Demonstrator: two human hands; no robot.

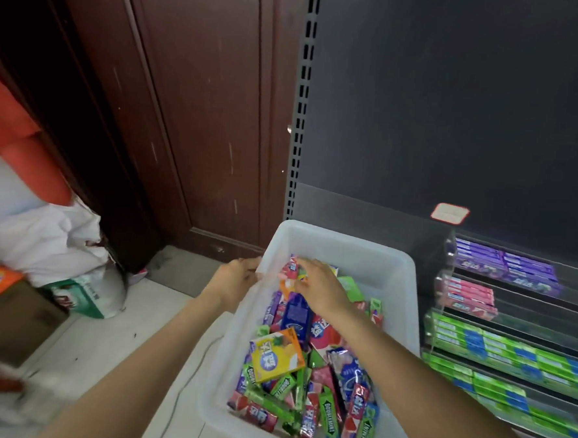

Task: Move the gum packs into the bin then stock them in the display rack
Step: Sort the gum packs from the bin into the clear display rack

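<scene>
Gum packs [309,365] — bright, jumbled — fill the bin [373,258].

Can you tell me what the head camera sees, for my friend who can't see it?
A right hand reaches into a white bin full of colourful gum packs, while the left hand grips its rim. A display rack stands beside it.

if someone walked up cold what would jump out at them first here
The white bin in the middle, heaped with bright gum packs, a yellow box lying on top. The right hand reaches down onto the packs at the bin's far end while the left hand holds its left rim. To the right, the rack shows tidy rows of purple, pink and green packs.
</scene>
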